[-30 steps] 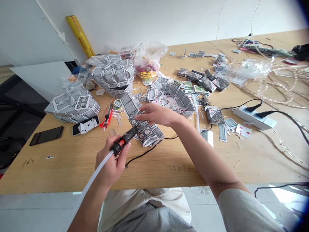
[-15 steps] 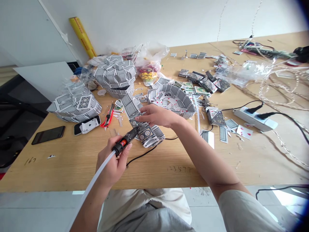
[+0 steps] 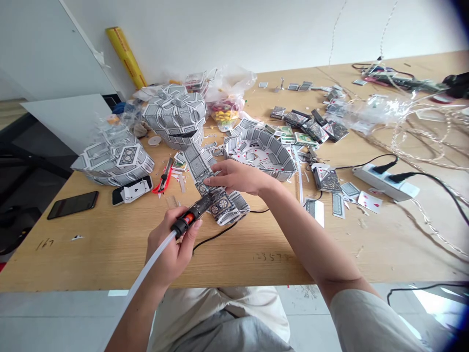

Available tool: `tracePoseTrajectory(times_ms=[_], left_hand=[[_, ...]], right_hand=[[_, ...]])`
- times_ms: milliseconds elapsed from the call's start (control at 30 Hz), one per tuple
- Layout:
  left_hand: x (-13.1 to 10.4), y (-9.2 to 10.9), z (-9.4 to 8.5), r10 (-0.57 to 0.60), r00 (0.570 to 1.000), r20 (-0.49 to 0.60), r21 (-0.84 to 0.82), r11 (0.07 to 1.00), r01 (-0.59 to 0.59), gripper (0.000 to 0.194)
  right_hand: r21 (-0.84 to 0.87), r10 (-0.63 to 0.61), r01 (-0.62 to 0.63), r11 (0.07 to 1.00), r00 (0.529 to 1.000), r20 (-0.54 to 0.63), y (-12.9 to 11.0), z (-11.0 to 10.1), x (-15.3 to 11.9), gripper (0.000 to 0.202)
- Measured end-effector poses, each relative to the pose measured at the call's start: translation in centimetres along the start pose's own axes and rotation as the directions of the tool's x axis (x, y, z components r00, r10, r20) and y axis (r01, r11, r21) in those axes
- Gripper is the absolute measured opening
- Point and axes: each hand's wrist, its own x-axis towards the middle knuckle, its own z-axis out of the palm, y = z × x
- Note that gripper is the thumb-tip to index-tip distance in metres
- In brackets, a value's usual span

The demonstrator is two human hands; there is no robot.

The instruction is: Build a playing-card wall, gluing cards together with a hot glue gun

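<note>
My left hand (image 3: 169,252) is wrapped round a black hot glue gun (image 3: 194,211), and a long white glue stick (image 3: 146,269) sticks out of its rear toward me. The gun's nose meets a folded piece made of playing cards (image 3: 198,164), patterned grey and black. My right hand (image 3: 240,176) grips that piece from above, thumb and fingers closed on its middle; the fingertips are partly hidden. Just behind it stands an open card-built tray (image 3: 284,142) with loose cards inside.
Two card-built boxes (image 3: 176,112) (image 3: 113,156) stand at the left. A red utility knife (image 3: 164,177) and two phones (image 3: 73,205) (image 3: 119,195) lie nearby. Card packs (image 3: 317,129), a power strip (image 3: 384,182) and twisted cables (image 3: 414,137) cover the right side. A yellow roll (image 3: 126,57) leans on the wall.
The glue gun has shifted very slightly to the right along the card piece. My right hand keeps its hold, nearly still.
</note>
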Motion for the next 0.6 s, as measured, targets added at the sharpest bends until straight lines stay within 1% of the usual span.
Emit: tracePoseTrajectory(times_ms=[167,300,467,600], left_hand=[[0.0,0.3,0.2,0.001,1.000,-0.002,-0.018,1.000,-0.001,0.024],[0.0,0.0,0.1,0.015,1.000,-0.011,-0.027,1.000,-0.015,0.021],[-0.4,-1.0,-0.3,-0.043,0.999,0.005,-0.037,0.998,0.043,0.022],[-0.5,-1.1,-0.1,-0.083,0.996,0.022,-0.092,0.992,0.085,0.025]], right_hand=[[0.006,0.019,-0.019,1.000,1.000,0.013,-0.2,0.0,-0.1,0.032],[0.024,0.012,-0.013,1.000,1.000,0.020,-0.1,-0.1,-0.2,0.035],[0.026,0.009,-0.008,1.000,1.000,-0.015,0.2,-0.3,-0.1,0.037],[0.032,0.014,-0.014,0.999,1.000,0.010,-0.2,-0.1,-0.2,0.033]])
